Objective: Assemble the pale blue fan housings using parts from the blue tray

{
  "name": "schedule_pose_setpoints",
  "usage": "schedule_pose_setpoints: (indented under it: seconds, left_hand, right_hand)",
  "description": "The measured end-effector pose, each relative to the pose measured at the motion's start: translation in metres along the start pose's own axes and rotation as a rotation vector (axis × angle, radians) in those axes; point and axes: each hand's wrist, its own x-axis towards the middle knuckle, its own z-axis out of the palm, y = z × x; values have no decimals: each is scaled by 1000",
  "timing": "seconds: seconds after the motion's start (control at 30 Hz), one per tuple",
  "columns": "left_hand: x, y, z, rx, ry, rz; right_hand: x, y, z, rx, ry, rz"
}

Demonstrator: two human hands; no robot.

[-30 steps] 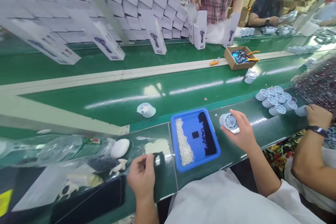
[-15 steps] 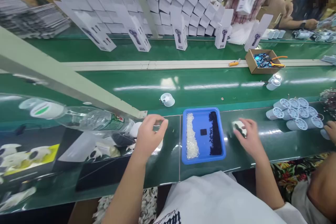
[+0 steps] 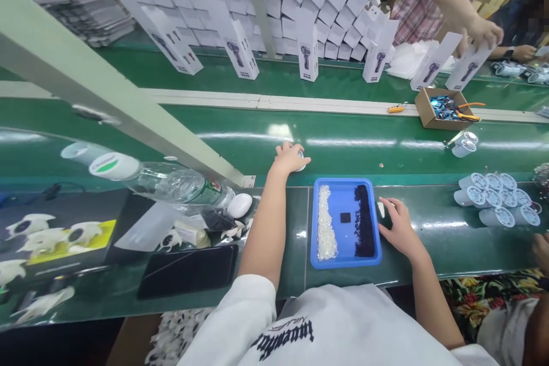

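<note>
Reaching over the green belt, my left hand has its fingers curled over a small translucent white cup-shaped part, mostly hidden under the palm. To the right of the blue tray, my right hand has a small white plastic piece at its thumb and forefinger, partly hidden. The tray holds a strip of tiny white pieces, a strip of tiny black pieces and a black square between them.
Clustered translucent cup-shaped parts stand at right. A plastic bottle and a dark phone-like slab lie left, below a slanting post. Beyond the belt are white boxes, an open carton and a co-worker's hand.
My left hand has moved forward onto the cup-shaped part. My right hand has shifted towards the tray with the white piece. Across the belt, another box now stands under a co-worker's hand.
</note>
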Motion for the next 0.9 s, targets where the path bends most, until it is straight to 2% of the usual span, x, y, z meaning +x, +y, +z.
schedule_pose_setpoints:
  seconds: [0.17,0.3,0.4,0.47,0.53,0.6,0.77,0.83,0.9]
  left_hand:
    - [1,-2,-8,2,-116,-6]
    - [0,2,-15,140,-181,35]
    - [-3,4,-20,196,-202,77]
    - [-8,4,-26,153,-182,103]
    - [-16,4,-34,45,-106,144]
    - [-27,4,-44,-111,21,174]
    - [-54,13,-64,-490,392,203]
    - [-58,18,-65,-719,477,266]
    - [-60,22,-65,-1007,479,315]
  right_hand:
    - [3,6,-10,-36,36,9]
    - [19,-1,-12,-117,22,4]
    - [38,-8,-9,-176,43,140]
    - [49,-11,-9,-202,60,257]
    - [53,-15,-13,-181,113,326]
    - [48,-22,-18,-76,212,334]
    - [11,-58,-20,413,535,222]
    - [-3,-73,-12,568,555,130]
    - [-13,-82,-2,654,488,19]
